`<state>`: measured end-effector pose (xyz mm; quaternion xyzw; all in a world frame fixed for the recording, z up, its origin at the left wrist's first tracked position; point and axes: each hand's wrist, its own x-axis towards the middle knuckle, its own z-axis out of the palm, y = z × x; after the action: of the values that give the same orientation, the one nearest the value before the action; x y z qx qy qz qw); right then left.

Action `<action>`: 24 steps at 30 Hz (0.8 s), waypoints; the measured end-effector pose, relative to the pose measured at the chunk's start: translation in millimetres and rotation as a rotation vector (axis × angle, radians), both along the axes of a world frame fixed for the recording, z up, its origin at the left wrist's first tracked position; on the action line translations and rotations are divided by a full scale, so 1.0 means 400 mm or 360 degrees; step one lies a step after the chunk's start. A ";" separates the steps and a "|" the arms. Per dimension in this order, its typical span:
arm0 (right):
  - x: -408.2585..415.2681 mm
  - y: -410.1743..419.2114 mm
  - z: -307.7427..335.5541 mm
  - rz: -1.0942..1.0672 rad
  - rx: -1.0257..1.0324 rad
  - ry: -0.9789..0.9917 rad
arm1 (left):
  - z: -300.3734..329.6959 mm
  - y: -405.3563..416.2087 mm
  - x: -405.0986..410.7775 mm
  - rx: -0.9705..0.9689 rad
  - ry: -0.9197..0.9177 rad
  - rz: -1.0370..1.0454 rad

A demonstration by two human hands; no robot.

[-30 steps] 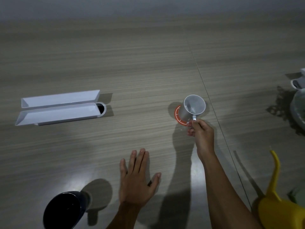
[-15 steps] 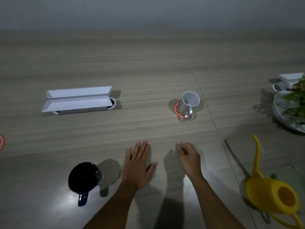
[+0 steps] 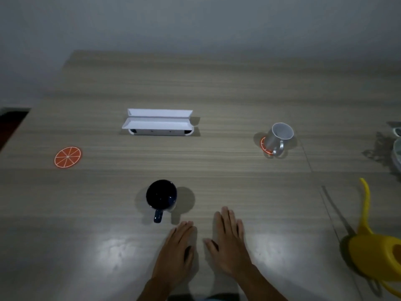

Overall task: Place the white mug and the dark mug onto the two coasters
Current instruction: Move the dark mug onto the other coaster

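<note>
The white mug (image 3: pixel 278 137) stands upright on an orange coaster (image 3: pixel 263 144) at the right, its handle towards me. A second orange-slice coaster (image 3: pixel 67 157) lies bare at the far left. The dark mug (image 3: pixel 161 197) stands on the wooden table (image 3: pixel 217 94) in front of me, handle pointing at me. My left hand (image 3: pixel 178 250) lies flat on the table just right of and below the dark mug's handle, holding nothing. My right hand (image 3: pixel 230 242) lies flat beside it, fingers apart, far from the white mug.
A white two-tier box (image 3: pixel 159 122) sits at the middle back of the table. A yellow watering can (image 3: pixel 377 250) stands at the right front edge. A pale plate or pot (image 3: pixel 397 148) shows at the far right edge. The table's left edge drops off at the far left.
My right hand let go of the white mug on the coaster and drew back beside my left hand. The view pulled back and swung left, so the left coaster came into sight.
</note>
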<state>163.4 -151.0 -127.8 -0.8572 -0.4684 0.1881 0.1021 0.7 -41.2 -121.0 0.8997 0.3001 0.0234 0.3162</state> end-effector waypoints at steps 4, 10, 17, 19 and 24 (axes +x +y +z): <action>0.012 -0.006 0.009 0.0050 -0.0175 -0.0043 | 0.021 0.003 -0.058 -0.0327 -0.0296 0.0552; -0.013 0.002 0.028 -0.0038 -0.0246 -0.0009 | 0.117 0.049 -0.055 -0.0752 -0.0679 0.1151; -0.029 -0.002 0.032 -0.0084 -0.0256 0.0021 | 0.157 0.095 -0.041 -0.0931 -0.0877 0.1260; -0.038 -0.004 0.033 -0.0114 -0.0254 0.0014 | 0.153 0.106 -0.045 -0.1020 -0.0809 0.1221; -0.064 0.003 0.042 -0.0175 -0.0279 0.0008 | 0.148 0.120 -0.046 -0.1168 -0.0724 0.1088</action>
<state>137.8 -149.7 -110.9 -0.8868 -0.4021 0.2246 0.0379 -17.8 6.9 -61.7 0.5538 0.4878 0.2125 0.6404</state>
